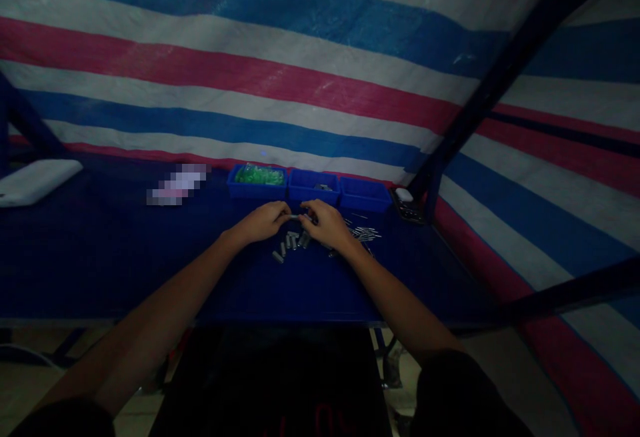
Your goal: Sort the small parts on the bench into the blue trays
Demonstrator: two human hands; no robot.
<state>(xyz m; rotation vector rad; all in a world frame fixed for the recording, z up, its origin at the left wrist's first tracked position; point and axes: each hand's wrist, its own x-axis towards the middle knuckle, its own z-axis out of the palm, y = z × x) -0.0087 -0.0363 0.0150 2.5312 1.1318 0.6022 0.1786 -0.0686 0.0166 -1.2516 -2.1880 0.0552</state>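
Between my two hands, just above the blue table (150, 264), is a thin grey metal rod-like piece (294, 216). My left hand (270, 219) pinches its left end. The fingers of my right hand (323, 220) are closed on its right end, partly hiding it. Below my hands lie several short grey metal cylinders (290, 242), loosely scattered. To the right of my right hand is a pile of thin silvery pins (365, 232), some of it hidden behind that hand and wrist.
Behind my hands stand a blue bin (240, 190) of green pieces, a middle blue bin (305, 196) with a few metal parts and a third blue bin (367, 204). A dark tray-like object (410, 210) bears a small white case (403, 194). A white box-like object (40, 180) lies far left.
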